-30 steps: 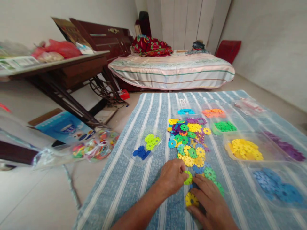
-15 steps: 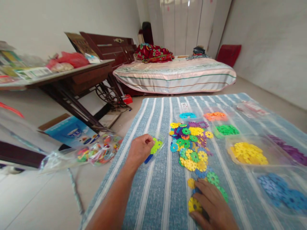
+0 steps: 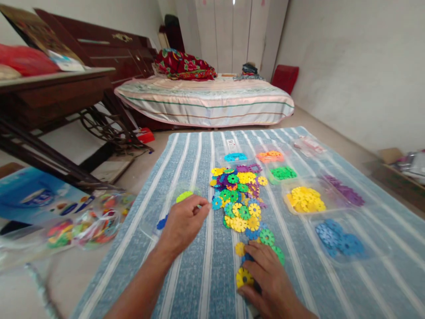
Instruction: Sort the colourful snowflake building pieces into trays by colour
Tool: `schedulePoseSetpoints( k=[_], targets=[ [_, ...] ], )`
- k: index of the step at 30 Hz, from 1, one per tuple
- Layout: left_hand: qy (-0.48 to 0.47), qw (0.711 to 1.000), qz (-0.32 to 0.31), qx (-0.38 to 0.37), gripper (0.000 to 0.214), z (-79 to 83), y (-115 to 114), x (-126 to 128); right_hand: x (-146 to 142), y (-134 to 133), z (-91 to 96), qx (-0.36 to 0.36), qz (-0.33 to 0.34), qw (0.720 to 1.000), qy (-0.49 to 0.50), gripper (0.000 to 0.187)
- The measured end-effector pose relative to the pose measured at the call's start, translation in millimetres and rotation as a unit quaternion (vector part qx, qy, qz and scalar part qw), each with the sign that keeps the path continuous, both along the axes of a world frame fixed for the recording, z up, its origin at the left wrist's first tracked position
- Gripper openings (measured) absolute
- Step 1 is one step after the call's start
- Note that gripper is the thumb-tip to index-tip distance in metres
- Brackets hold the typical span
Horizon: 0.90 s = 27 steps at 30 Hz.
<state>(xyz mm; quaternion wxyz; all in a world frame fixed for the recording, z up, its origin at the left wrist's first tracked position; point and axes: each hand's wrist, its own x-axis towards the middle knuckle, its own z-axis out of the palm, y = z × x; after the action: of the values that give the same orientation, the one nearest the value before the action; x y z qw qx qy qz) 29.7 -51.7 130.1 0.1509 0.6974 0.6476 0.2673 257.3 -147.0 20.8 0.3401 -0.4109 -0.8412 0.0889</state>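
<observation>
A pile of coloured snowflake discs (image 3: 241, 197) lies in the middle of a blue striped cloth (image 3: 299, 274). My left hand (image 3: 182, 223) hovers over a clear tray (image 3: 169, 208) holding lime-green and dark blue discs; its fingers are curled, and I cannot see whether they hold anything. My right hand (image 3: 268, 283) rests flat on the cloth at the pile's near end, fingers spread over a yellow disc (image 3: 243, 278) and a blue one.
Clear trays of sorted discs stand to the right: cyan (image 3: 235, 157), orange (image 3: 270, 156), green (image 3: 283, 173), yellow (image 3: 305, 199), purple (image 3: 345, 192), blue (image 3: 341, 241). A plastic bag of mixed discs (image 3: 83, 221) lies left on the floor. A dark wooden table (image 3: 49, 97) and a bed (image 3: 206, 97) stand behind.
My left hand left the pile with a lime-green disc, went left to the clear tray and now hovers over it. The right hand has stayed put. The view has panned right.
</observation>
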Motion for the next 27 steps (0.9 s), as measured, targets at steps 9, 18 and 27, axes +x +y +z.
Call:
schedulePoseSetpoints(
  k=[9,18,27],
  targets=[
    [0.03,0.999,-0.026,-0.013,0.024,-53.3,15,38,-1,0,13.4,-0.036,0.012,0.998,0.043,0.013],
    [-0.032,0.997,-0.001,0.07,0.028,-79.5,11,38,43,40,69.1,-0.05,-0.09,0.989,0.109,0.012],
    [-0.056,0.995,-0.009,0.081,0.025,-83.9,13,35,78,59,73.0,0.057,-0.193,0.979,-0.025,0.011]
  ],
)
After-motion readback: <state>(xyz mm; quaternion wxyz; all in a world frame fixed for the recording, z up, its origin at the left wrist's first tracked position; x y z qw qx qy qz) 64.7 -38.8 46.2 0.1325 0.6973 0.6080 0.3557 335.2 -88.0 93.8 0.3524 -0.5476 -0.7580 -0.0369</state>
